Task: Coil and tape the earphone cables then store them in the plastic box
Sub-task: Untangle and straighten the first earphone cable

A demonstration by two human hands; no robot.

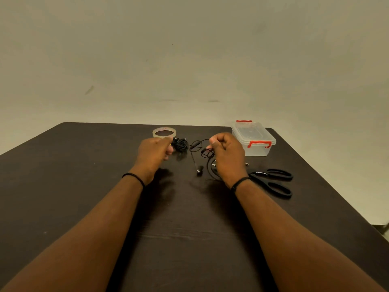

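Note:
Black earphone cables lie in the middle of the dark table [84,186]. A tangled bundle [180,145] sits just right of my left hand [154,153], whose curled fingers reach its edge; what they hold is hidden. My right hand [226,153] pinches a loose black earphone cable [199,144] that loops between both hands, and an earbud [199,171] hangs down onto the table. The clear plastic box [253,137] with red latches stands lidded at the right. A roll of clear tape [164,132] lies behind my left hand.
Black-handled scissors [271,182] lie on the table right of my right wrist. A plain wall rises behind the table's far edge. The table's right edge runs diagonally past the box and scissors.

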